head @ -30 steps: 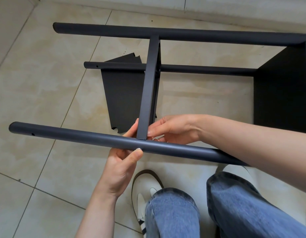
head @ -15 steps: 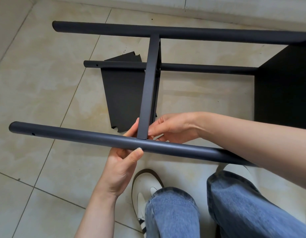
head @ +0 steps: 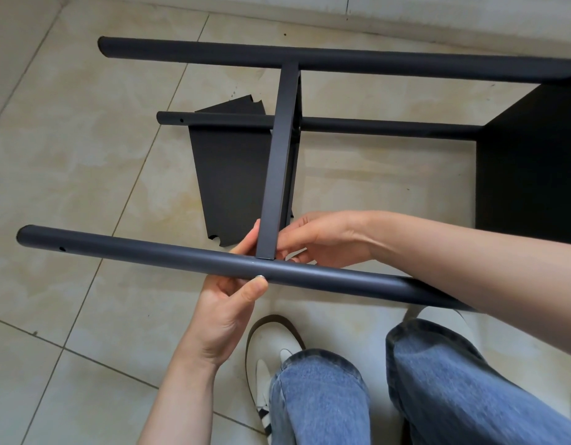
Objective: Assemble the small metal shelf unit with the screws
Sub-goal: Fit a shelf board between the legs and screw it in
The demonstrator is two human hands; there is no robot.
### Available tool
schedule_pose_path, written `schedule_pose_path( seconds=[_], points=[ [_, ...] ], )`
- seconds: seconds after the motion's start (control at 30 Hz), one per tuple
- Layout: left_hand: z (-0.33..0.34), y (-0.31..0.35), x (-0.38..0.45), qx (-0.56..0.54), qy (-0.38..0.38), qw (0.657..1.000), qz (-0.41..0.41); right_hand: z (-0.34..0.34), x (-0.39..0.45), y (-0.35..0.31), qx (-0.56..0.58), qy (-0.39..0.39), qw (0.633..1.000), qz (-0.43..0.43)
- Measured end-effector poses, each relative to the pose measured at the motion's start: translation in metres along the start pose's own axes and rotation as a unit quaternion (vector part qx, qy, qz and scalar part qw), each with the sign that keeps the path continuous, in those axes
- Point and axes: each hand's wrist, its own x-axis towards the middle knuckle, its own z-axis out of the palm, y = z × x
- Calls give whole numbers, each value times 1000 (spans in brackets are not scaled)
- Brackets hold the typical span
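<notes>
The dark metal shelf frame lies on its side on the tiled floor. Its near tube leg (head: 149,255) runs across in front of me. A middle shelf panel (head: 279,162), seen edge-on, spans from that leg to the far tube leg (head: 341,59). My left hand (head: 226,313) grips the near leg from below, with the thumb on a silver screw head (head: 260,277) at the joint. My right hand (head: 322,239) reaches behind the leg and pinches the shelf panel's end. What its fingertips hold there is hidden.
A lower tube leg (head: 374,126) runs beneath the frame. An end shelf panel (head: 531,168) closes the frame on the right. A loose dark panel (head: 226,175) lies flat on the floor under it. My knees in jeans and a white shoe (head: 271,358) are close below.
My right hand's fingers have shifted slightly at the shelf panel's end. The left hand and the frame have stayed in place.
</notes>
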Motion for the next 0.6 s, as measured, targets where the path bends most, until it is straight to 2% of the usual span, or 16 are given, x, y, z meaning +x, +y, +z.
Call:
schedule_pose_path(
  seconds=[0.6],
  points=[
    [2, 0, 0, 1, -4, 1000, 3, -3, -4, -3, 6, -15, 999, 30]
  ],
)
